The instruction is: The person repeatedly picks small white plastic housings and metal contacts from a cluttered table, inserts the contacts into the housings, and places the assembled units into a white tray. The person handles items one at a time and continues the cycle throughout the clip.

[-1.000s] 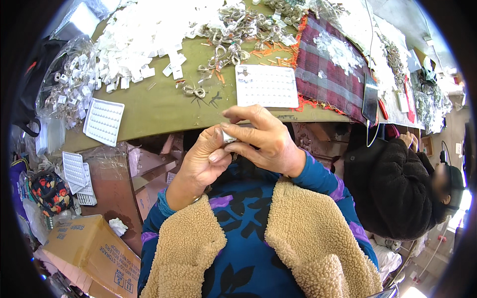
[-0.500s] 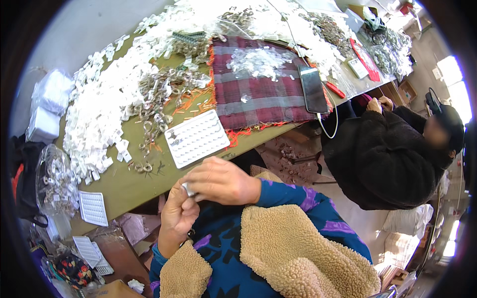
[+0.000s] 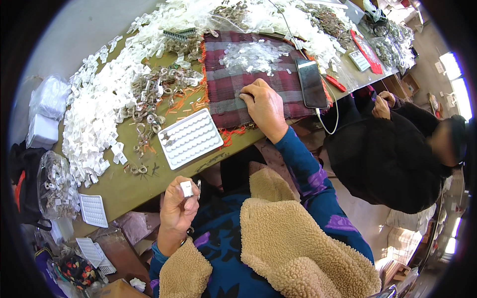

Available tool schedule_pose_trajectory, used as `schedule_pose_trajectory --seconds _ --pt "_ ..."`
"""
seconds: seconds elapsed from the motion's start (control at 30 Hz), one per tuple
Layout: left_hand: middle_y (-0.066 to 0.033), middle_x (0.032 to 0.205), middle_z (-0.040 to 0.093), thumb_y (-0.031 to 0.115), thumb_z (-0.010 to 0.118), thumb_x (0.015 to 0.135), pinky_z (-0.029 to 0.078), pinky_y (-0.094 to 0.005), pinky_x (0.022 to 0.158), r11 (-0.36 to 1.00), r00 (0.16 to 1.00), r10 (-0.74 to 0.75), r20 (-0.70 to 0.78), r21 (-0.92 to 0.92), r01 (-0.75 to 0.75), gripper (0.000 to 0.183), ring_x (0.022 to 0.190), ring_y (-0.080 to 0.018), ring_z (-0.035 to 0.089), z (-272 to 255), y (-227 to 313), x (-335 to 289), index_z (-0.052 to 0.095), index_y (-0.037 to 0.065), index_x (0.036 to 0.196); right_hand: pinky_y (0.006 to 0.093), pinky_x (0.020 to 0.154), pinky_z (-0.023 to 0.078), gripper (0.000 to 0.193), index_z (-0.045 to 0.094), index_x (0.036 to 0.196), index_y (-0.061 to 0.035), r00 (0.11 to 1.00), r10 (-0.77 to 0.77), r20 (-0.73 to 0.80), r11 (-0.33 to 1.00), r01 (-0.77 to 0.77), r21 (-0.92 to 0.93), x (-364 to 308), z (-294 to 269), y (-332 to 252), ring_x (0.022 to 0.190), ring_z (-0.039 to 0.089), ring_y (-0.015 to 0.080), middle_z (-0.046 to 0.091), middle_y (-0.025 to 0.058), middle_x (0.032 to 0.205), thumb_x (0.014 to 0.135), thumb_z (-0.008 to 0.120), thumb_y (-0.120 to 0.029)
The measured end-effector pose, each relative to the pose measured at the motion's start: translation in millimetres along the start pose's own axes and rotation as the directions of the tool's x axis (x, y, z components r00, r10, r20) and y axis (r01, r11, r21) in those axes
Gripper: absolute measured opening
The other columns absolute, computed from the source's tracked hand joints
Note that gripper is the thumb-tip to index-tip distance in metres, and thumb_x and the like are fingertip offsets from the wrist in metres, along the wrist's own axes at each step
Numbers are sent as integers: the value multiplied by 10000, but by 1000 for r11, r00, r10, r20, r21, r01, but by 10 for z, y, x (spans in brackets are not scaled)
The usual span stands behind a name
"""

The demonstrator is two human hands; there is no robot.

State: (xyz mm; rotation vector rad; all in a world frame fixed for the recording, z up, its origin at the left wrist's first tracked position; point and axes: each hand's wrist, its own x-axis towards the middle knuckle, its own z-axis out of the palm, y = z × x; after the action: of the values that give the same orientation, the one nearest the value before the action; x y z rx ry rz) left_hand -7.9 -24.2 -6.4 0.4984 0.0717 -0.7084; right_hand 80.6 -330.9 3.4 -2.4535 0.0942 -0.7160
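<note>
In my left hand point(image 3: 177, 211), just off the table's front edge, a small white square tag point(image 3: 187, 188) is pinched between thumb and fingers. A thin shiny metal piece point(image 3: 199, 187) shows beside the fingertips. My right hand point(image 3: 266, 107) reaches over the plaid cloth point(image 3: 226, 82), fingers bent and thumb pressed close to them at the cloth. Whatever lies under those fingertips is hidden. Beyond that hand spreads a pile of small clear pieces point(image 3: 253, 57). Between my hands and the cloth lies a white moulded tray point(image 3: 191, 139), with a few small metal pieces in one corner.
White tags point(image 3: 94, 124) heap across the table's left and back. Tangled metal rings point(image 3: 149, 94) and orange strips point(image 3: 194, 107) lie beside the cloth. A phone point(image 3: 312, 83) with a cable rests at its right edge. A person in dark clothes point(image 3: 385, 154) works on the right.
My right hand has left my left hand and moved forward onto the plaid cloth, over where a few clear pieces lay. My left hand keeps the white tag, now turned into view.
</note>
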Motion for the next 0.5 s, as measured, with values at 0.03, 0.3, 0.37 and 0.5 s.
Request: schedule_pose_trajectory --seconds 0.03,0.3,0.37,0.5 --pt "-172 938 654 277 672 941 402 -176 453 1000 1000 -6 -10 10 7 346 619 -88 551 -15 1 -8 562 -15 1090 377 711 502 95 686 881 -10 998 39 41 999 -37 -36 9 9 4 796 638 329 639 134 865 840 690 -96" --pt "-207 1050 672 176 634 966 520 -203 563 999 997 34 -71 -25 -35 309 741 -130 641 -8 -58 -99 581 0 1215 243 535 471 59 674 920 31 965 252 71 837 -254 484 21 -125 -70 598 602 83 656 44 714 885 641 -3" --pt "-204 1070 668 160 614 977 560 -228 615 999 990 51 -130 4 -51 302 780 -141 661 49 -52 -135 574 0 1231 220 558 470 79 681 945 36 956 217 196 740 -292 606 -79 -224 -193 623 595 69 656 20 740 894 632 0" --pt "-213 1101 658 139 560 1005 606 -271 719 992 986 123 -112 52 -118 289 821 -158 679 164 -39 -197 560 -5 1254 202 596 468 115 688 987 36 946 23 323 655 -258 710 -420 -308 -652 663 587 62 654 22 770 899 614 28"
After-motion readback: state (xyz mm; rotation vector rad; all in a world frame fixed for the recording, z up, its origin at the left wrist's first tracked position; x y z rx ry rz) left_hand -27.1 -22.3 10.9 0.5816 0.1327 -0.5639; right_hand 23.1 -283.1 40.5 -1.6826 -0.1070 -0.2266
